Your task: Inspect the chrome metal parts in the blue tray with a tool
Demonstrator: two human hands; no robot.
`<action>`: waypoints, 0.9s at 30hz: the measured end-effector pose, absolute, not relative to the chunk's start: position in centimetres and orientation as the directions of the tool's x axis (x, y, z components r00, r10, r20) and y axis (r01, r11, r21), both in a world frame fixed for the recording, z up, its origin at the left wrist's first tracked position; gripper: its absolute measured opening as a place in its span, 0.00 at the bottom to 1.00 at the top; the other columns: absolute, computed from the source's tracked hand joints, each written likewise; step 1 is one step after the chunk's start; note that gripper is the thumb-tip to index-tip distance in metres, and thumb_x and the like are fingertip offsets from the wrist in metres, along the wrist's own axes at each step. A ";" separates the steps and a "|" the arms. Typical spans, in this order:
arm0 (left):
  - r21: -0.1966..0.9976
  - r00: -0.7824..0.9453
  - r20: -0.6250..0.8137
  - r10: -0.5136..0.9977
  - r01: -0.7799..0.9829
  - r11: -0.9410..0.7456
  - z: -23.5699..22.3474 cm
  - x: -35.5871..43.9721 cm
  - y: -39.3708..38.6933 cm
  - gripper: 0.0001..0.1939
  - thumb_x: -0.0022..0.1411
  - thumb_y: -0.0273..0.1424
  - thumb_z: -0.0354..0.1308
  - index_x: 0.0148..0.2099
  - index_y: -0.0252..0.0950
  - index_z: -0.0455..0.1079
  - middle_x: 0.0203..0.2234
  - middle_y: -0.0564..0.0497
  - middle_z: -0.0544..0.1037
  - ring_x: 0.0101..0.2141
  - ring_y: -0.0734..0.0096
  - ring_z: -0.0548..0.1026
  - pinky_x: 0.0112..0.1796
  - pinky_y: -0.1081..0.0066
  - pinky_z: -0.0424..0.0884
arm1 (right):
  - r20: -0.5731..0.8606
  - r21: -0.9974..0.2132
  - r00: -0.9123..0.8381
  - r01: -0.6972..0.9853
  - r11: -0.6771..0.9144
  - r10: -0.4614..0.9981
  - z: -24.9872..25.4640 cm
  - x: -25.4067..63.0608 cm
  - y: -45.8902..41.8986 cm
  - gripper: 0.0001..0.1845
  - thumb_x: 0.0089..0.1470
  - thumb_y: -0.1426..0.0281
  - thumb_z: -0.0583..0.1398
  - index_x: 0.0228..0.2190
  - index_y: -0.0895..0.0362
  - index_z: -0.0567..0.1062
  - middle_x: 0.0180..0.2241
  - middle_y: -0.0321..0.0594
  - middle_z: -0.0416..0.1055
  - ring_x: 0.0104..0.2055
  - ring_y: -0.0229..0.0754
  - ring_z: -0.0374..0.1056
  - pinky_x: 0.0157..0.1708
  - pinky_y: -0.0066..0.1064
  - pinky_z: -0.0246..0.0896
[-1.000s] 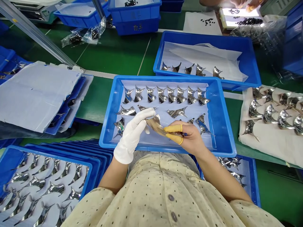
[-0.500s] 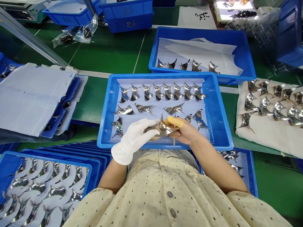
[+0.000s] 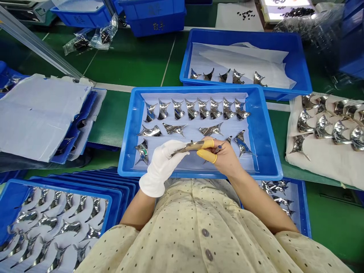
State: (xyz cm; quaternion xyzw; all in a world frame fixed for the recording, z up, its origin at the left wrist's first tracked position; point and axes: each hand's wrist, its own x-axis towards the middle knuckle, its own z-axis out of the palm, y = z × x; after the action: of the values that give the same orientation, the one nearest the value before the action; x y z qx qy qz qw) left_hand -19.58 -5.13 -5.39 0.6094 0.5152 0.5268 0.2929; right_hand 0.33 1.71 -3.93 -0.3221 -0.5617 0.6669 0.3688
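Right now a thin, mirror-polished curved metal piece [image 3: 189, 147] sits edge-on between both hands; it looks light and stiff but slippery, with sharp tips, so its edges seem the best place to hold. The white-gloved left hand [image 3: 160, 167] is closed on one end, and the right hand [image 3: 220, 157], with yellow rubber finger cots [image 3: 205, 154], pinches the other. Both forearms angle inward, hands held over a blue plastic tray [image 3: 199, 175] lined with similar pieces.
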 end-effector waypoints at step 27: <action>0.867 0.000 0.278 0.961 0.430 -0.251 -2.8 -18.1 -5.9 0.07 0.68 0.28 0.59 0.44 0.40 0.79 0.41 0.48 0.82 0.40 0.65 0.79 0.44 0.65 0.76 | -0.253 -0.945 -0.712 0.038 -0.325 0.655 -3.0 1.0 1.9 0.23 0.42 0.54 0.76 0.25 0.58 0.76 0.23 0.32 0.70 0.24 0.32 0.59 0.26 0.26 0.56</action>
State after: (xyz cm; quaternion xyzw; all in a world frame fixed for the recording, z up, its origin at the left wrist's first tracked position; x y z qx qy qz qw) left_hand -18.08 -5.94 -2.81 0.6451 0.5389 0.4576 0.2900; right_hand 0.95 1.85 -2.97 -0.3186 -0.5434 0.7489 0.2058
